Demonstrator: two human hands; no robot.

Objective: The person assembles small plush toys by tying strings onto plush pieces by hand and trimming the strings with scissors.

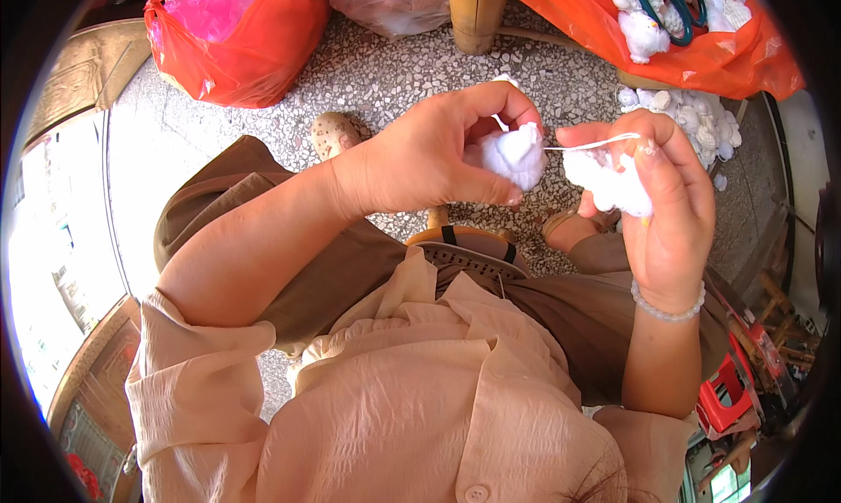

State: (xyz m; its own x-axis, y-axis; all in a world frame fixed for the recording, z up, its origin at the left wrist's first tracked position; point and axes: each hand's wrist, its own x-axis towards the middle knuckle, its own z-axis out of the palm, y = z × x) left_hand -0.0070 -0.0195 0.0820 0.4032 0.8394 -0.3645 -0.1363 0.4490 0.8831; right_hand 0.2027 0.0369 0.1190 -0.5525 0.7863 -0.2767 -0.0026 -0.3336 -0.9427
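Observation:
My left hand [419, 153] curls its thumb and fingers around a ball of white yarn [514, 155]. A short way to the right, my right hand [676, 196] grips a small white crocheted piece [604, 181], with a tiny yellow bit at its lower edge. One white strand [589, 145] runs taut from the yarn ball to the raised fingers of my right hand. Both hands are held up over my lap, apart from each other. Whether a crochet hook is between the right fingers cannot be made out.
A red plastic bag [254, 52] with pink plastic inside stands at far left, beside a clear bag [394, 2]. An orange bag [701, 70] at far right holds white crocheted chicks [644, 35] and green-handled scissors [667, 13]. White pieces [692, 122] are heaped below it. A red stool [729, 389] stands at right.

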